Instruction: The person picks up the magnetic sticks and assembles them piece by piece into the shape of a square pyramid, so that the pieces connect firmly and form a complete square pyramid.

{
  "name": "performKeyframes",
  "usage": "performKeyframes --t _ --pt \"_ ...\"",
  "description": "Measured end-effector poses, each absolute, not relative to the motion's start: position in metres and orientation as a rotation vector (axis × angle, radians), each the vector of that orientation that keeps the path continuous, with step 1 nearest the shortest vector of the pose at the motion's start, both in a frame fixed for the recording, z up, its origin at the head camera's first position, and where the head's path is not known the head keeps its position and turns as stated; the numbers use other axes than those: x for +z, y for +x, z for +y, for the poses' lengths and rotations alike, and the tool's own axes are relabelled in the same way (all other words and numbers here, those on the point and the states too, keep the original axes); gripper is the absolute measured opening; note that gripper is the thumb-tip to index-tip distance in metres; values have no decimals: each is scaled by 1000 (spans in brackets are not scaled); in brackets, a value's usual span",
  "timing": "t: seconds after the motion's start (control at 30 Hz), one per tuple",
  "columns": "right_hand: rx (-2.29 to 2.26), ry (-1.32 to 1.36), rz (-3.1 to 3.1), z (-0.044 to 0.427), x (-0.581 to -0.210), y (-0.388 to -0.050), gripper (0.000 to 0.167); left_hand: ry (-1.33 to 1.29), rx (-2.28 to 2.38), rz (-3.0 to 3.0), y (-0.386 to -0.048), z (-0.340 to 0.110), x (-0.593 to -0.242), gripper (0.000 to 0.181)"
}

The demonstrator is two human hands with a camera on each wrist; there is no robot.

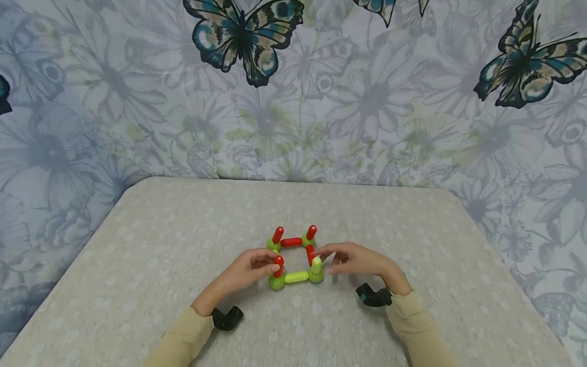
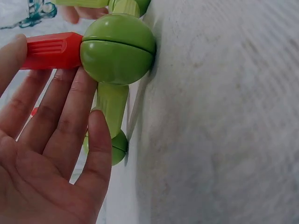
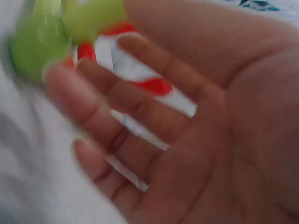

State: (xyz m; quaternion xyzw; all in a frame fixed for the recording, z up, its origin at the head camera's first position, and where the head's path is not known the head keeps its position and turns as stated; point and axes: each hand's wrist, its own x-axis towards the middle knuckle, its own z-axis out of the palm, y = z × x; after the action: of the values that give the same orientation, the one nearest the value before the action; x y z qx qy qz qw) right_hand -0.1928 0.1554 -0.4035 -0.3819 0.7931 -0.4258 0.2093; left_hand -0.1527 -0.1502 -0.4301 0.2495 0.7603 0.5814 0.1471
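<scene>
A square frame of rods and green balls stands on the table. My left hand (image 1: 249,269) pinches the upright red rod (image 2: 53,50) at the near left corner, thumb on one side and fingers on the other. That rod is set in a green ball (image 2: 118,49). Beside the near right corner is my right hand (image 1: 359,260), its fingers loosely extended. The upright yellow-green rod (image 1: 316,264) stands there in another green ball (image 1: 316,277); whether the right hand touches it I cannot tell. A lying yellow-green rod (image 1: 296,277) joins the two near balls.
At the back, two upright red rods (image 1: 277,234) rise from balls linked by a lying red rod (image 1: 291,242). A red rod (image 1: 310,254) forms the right side. The pale patterned table (image 1: 183,219) ends at a butterfly-print wall (image 1: 367,127).
</scene>
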Motion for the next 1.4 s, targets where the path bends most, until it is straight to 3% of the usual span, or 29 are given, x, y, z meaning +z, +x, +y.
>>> performKeyframes --t 0.2,0.47,0.9,1.17,1.4 --pt "-1274 -1165 2087 133 -411 -183 25 768 1654 2173 -155 -152 -432 23" --pt "-1335 -974 2337 115 -420 -174 10 694 1607 2313 -150 -143 -428 22" --pt "-1339 -826 2471 108 -419 -167 18 591 1621 2524 -143 -128 -429 14" --pt "-1319 -885 2424 112 -418 -169 19 607 1601 2576 -142 -125 -428 11" --pt "-1488 -854 2583 133 -412 -183 18 636 1613 2682 -149 -131 -419 33"
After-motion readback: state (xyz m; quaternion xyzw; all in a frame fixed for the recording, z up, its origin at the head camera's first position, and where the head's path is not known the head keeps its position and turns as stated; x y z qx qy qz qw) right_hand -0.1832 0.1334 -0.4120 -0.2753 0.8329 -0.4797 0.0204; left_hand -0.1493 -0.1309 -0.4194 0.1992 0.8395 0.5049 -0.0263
